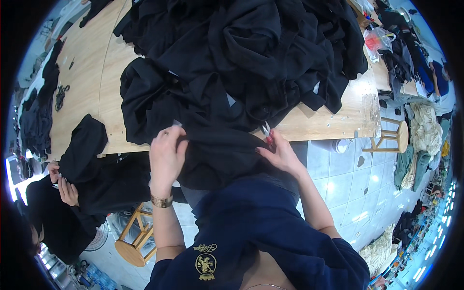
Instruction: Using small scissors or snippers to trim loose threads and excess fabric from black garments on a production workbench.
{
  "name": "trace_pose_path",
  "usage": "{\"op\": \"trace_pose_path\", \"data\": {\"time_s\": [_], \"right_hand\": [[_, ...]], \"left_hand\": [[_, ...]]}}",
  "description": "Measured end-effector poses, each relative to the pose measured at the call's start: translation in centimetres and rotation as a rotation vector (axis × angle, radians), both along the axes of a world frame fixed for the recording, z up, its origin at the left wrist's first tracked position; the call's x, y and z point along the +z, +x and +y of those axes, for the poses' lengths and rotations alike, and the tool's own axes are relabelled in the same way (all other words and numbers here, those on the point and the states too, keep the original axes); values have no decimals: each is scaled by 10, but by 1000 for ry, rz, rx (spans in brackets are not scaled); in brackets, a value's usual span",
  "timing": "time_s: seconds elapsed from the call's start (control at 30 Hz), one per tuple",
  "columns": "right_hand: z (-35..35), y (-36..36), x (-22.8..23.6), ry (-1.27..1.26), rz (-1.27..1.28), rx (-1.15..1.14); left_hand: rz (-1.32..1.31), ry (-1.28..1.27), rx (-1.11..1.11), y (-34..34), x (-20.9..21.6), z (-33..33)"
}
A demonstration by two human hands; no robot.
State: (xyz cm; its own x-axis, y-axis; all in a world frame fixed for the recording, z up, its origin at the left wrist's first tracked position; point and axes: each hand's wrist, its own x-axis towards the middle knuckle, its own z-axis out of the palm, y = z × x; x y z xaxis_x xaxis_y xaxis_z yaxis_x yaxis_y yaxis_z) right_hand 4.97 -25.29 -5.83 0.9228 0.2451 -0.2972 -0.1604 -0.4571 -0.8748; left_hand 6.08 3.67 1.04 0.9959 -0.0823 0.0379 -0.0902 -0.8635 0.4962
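Note:
A black garment (217,150) hangs over the table's near edge and onto my lap. At its left side my left hand (166,153) has curled fingers gripping the cloth. A small pale tag (177,123) shows at those fingertips, slightly blurred. My right hand (284,155) holds small scissors (267,131) with red handles, blades pointing away from me. Its thumb rests by the garment's right edge. Beyond both hands rises a big heap of black garments (251,43), with a few white labels (231,100) sticking out.
The wooden table (87,72) carries a dark pair of scissors (62,95) at left. A co-worker's hands (66,191) handle black cloth at the left. Wooden stools (133,252) stand on the tiled floor. At right are a plastic bag (378,42) and piled beige cloth (426,125).

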Motion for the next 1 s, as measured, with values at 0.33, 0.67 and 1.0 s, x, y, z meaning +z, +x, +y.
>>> {"op": "trace_pose_path", "data": {"time_s": [0.33,0.67,1.0], "right_hand": [[27,36,134,697,-933,-265],[15,26,45,177,-116,-179],[38,33,33,-106,-252,188]], "left_hand": [[-1009,-730,-360,-38,133,49],[164,-577,411,-23,34,63],[155,-340,276,-23,-26,51]]}}
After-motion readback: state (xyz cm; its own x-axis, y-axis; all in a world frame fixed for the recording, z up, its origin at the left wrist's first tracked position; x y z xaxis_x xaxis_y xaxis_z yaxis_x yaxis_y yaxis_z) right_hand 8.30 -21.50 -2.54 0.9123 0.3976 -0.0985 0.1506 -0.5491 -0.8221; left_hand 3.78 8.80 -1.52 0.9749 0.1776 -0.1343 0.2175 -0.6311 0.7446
